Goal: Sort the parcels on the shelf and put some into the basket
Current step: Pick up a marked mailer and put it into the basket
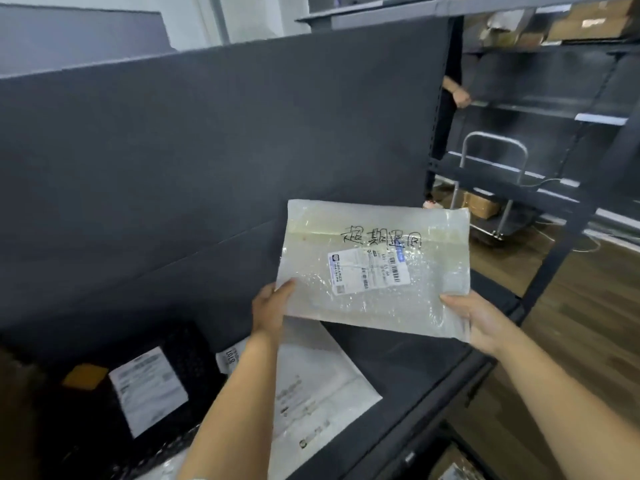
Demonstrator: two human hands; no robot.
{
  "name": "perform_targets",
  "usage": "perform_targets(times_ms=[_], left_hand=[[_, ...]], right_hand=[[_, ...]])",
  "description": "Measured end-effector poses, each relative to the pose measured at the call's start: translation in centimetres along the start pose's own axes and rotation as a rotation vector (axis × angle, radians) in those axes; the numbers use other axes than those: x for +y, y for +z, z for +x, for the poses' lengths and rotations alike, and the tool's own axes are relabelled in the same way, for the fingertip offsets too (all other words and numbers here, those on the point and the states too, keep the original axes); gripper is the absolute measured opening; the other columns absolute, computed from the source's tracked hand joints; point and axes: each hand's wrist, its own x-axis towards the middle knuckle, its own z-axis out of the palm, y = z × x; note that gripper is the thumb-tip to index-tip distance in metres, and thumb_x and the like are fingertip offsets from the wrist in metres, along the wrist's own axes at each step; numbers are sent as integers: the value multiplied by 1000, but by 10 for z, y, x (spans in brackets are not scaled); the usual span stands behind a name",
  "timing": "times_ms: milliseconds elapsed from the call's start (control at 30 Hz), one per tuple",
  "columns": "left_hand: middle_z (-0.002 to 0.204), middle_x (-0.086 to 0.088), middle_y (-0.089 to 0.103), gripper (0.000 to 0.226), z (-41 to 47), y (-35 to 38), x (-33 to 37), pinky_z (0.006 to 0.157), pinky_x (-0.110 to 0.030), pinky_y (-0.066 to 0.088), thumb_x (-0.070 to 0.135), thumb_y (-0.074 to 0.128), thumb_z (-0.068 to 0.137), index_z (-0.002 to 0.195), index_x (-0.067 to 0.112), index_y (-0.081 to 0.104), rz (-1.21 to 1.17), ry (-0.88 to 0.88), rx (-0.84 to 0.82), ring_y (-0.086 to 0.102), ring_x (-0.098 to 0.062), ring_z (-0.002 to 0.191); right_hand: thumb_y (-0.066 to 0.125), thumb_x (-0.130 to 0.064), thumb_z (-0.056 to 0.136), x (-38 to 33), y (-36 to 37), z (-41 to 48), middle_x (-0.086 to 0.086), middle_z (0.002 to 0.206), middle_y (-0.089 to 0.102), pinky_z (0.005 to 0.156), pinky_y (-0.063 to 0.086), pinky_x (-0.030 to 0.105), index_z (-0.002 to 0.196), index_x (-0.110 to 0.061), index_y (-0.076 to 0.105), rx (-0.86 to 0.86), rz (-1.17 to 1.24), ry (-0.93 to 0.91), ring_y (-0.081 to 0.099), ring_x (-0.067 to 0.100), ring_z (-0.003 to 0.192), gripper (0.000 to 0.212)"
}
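- Holding one flat translucent parcel (375, 268) in both hands, centre-right of the frame, lifted clear of the shelf (398, 368) below it.
- Left hand (272, 306): pinching the parcel's lower left corner, thumb on top, fingers hidden underneath.
- Right hand (481, 323): gripping the lower right corner, thumb lying along the top face; fingers beneath, seen only dimly through the plastic.
- Key relation: the parcel's long axis runs left to right across the frame, between my two hands. The bulk of it extends up-frame from both hands, away from me, toward the dark back panel (207, 150).
- Parcel faces up at me, a little tilted. Printed label (369, 270) and a line of handwriting (381, 239) both readable side up.
- Neither hand is nearer; each has a corner. Right hand sits lower in the frame, out past the shelf's front edge, over the wooden floor (571, 306).
- Directly below, lower centre: a white parcel (322, 386) lying flat on the shelf, partly under my left forearm. Lower left: a black parcel (194, 358) with a white label.
- No basket in view, so I cannot tell which way this one has to travel.
- My read: checking the label; sorting decision not yet made.
- Right of frame: a trolley (491, 181) by another shelving unit.
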Motion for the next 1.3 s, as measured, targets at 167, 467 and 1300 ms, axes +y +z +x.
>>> perform_targets(times_ms=[167,467,1300], left_hand=[[110,3,65,27,-38,-79,25,80,-28,47,42,70,83,97,20,64,47,37,121,62,-14,94],[107,-14,71,16,-85,-176,47,85,-48,55,27,67,88,100,16,67,-151,110,158,68,-31,88],[102,-8,73,19,-109,-242,86,74,-42,58,32,71,84,98,19,68,-221,343,84,70,-28,91]], right_hand=[[50,0,91,-8,62,-19,19,121,62,94,48,50,129,-7,54,-154,-117,-74,62,35,106,38],[72,-32,74,-19,164,-53,2,104,74,69,59,33,114,-21,62,-349,-335,-211,71,23,95,42],[70,-24,83,10,240,-61,-1,96,74,56,57,29,106,-22,64,-199,-254,-293,73,16,79,24]])
